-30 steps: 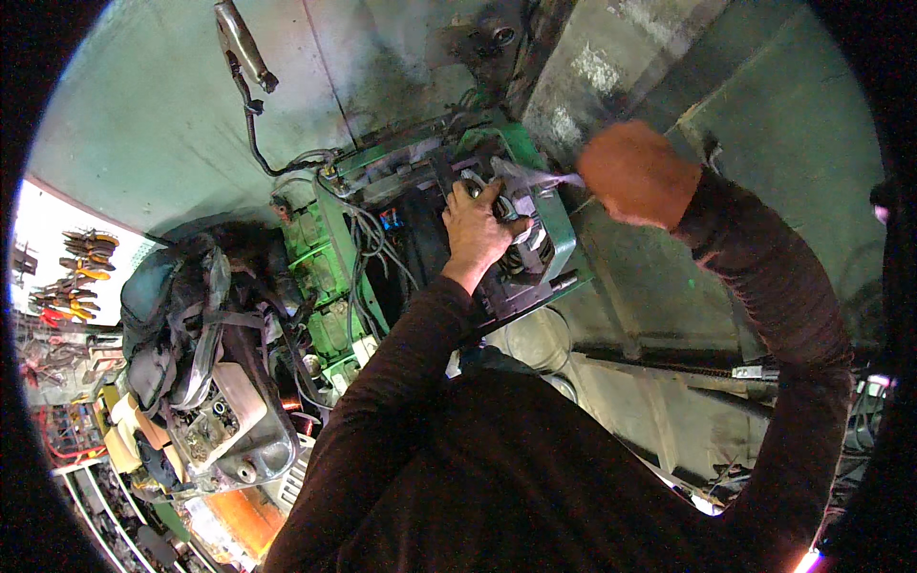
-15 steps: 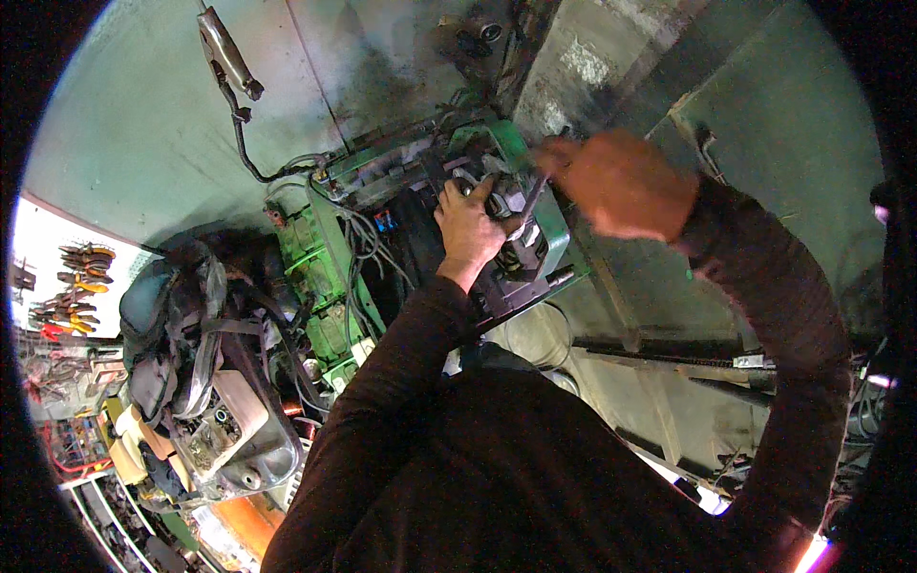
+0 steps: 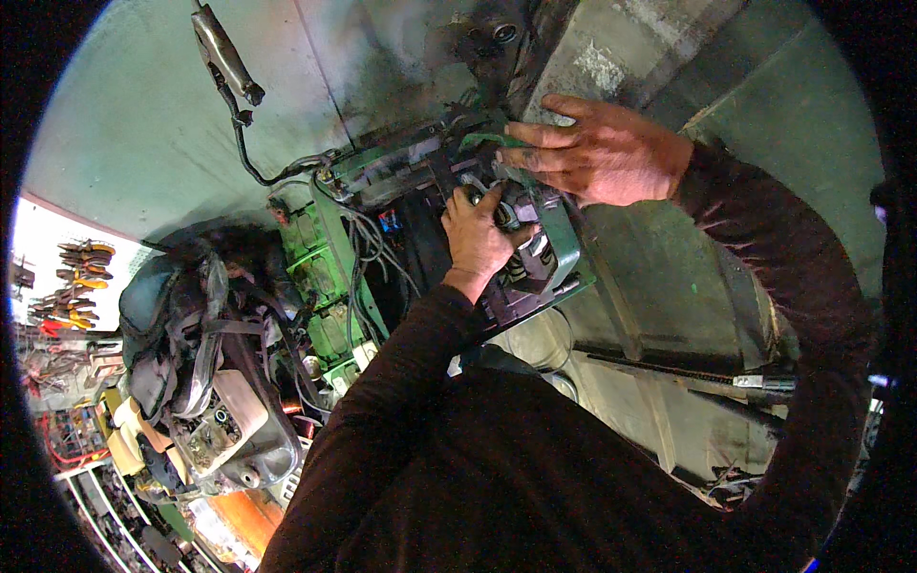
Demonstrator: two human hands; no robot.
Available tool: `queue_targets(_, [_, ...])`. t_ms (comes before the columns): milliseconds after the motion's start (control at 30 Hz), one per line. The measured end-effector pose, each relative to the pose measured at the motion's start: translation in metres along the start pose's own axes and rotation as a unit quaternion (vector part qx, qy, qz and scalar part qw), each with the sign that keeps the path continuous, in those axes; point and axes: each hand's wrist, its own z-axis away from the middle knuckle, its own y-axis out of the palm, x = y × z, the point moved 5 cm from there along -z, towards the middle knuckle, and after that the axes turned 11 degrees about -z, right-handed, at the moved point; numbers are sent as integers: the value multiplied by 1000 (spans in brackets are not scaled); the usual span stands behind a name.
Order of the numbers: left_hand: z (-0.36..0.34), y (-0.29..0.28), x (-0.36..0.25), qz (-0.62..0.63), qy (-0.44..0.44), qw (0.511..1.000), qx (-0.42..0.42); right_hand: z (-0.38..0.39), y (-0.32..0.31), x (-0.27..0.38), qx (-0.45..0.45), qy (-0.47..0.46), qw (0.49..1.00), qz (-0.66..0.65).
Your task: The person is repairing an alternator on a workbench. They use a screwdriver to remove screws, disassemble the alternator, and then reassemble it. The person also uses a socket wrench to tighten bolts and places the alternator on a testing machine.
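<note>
My left hand [image 3: 475,232] is closed round a grey, shiny metal part [image 3: 523,232] seated in a dark green box-like housing [image 3: 564,234]. Its fingers and thumb hide much of that part, so its kind is unclear. Above and to the right, my right hand [image 3: 611,153] is spread flat, fingers apart and pointing left, with nothing visible in it. Those fingertips overlap the housing's far edge; whether they touch it I cannot tell. The housing sits at the right end of a dark bench machine [image 3: 406,215].
Green drawers or boxes [image 3: 320,279] and loose grey cables [image 3: 358,239] lie left of the machine. Farther left are a black bag with straps [image 3: 205,315] and a grey metal casing [image 3: 253,449]. Pliers [image 3: 86,277] hang on the far-left wall. A metal cylinder [image 3: 224,57] on a cable hangs above.
My right hand, blurred and closed half a second ago by a dark bar-like piece, has opened and moved slightly up and left. The left hand keeps its hold; the view has shifted slightly.
</note>
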Motion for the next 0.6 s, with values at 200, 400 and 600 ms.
queue_targets(200, [1, 4, -2, -10, 2, 1000, -21, 8, 40, 23, 240, 428, 827, -275])
queue_targets(400, [1, 5, -4, -11, 0, 1000, -12, 11, 2, 56, -128, 292, 940, -126])
queue_targets(600, [2, 11, 1, -14, 1, 1000, -19, -6, 43, 56, -57, 612, 704, -357])
